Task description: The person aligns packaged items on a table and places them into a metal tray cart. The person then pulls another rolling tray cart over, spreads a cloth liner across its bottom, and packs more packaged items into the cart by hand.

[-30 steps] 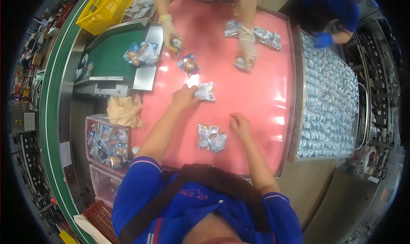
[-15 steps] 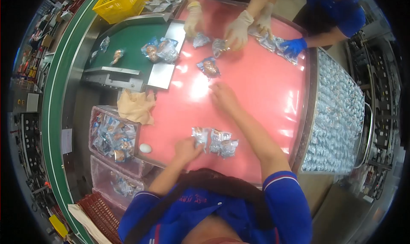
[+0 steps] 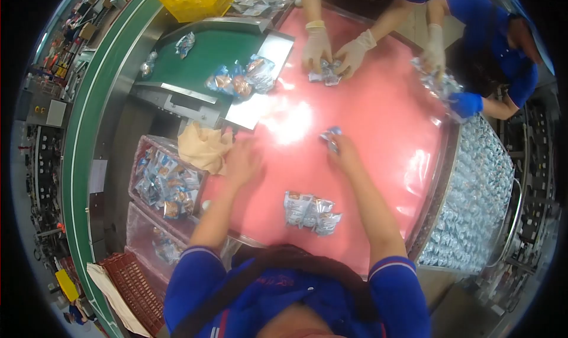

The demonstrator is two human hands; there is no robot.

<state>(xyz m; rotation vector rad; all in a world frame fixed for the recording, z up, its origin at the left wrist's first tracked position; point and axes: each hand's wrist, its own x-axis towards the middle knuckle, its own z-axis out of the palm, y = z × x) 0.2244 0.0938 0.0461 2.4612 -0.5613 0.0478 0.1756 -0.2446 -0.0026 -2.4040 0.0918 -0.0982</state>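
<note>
Since the earlier frame, the left hand (image 3: 244,163) has moved from the grouped packets (image 3: 312,212) to beside the cloth (image 3: 204,147); its blurred fingers I cannot judge. My right hand (image 3: 348,154) pinches the small packet (image 3: 330,137) over the pink surface (image 3: 378,107), its long axis partly hidden. The group lies behind, slightly left, nothing visible between.
</note>
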